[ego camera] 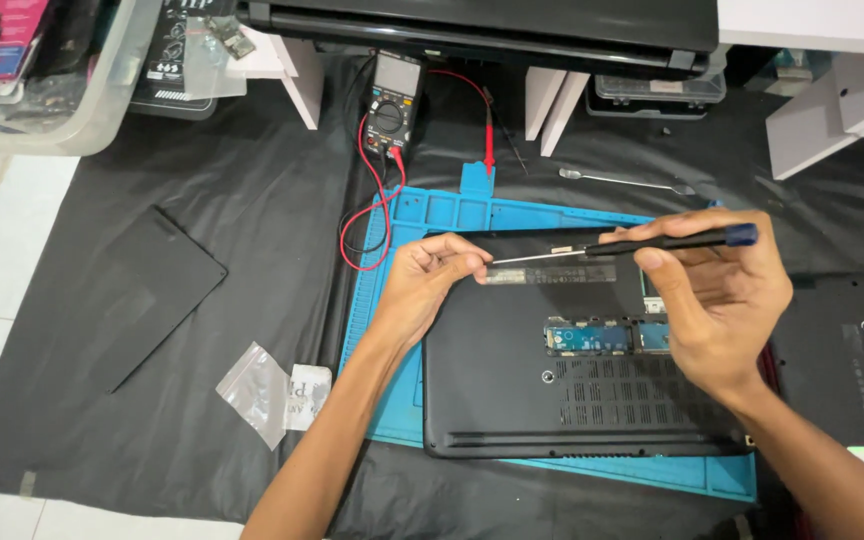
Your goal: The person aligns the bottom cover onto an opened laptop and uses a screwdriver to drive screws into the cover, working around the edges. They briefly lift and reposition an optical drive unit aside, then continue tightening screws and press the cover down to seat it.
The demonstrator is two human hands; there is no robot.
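Head view looks down on both bare hands above an upturned black laptop base (512,390) that lies on a blue silicone work mat (432,215). The right hand (722,300) grips a slim black-handled screwdriver with a blue end cap (667,241), held nearly level, thumb beneath and fingers over the handle. Its thin metal shaft runs leftwards to the left hand (427,280), whose thumb and forefinger are pinched shut at the tip; whether they hold a screw or only the tip cannot be told. Just below the right hand, an open bay in the laptop base shows a small blue-green circuit board (587,337), with rows of vent slots nearer the wrist.

Beyond the left hand stands a black digital multimeter (392,100) with red and black leads (372,215) looping over the mat's edge. Beyond the right hand lies a thin metal pry tool (622,181). Left of the left forearm lie a small clear plastic zip bag (257,390), its contents too small to tell, and a flat black rectangular panel (137,290), all on black sheeting (252,170). Far off to the left, a clear plastic storage bin (72,100) holds packaged items, one pink. Farther beyond the right hand sits a shallow clear-lidded plastic case (657,95); its contents are unclear.
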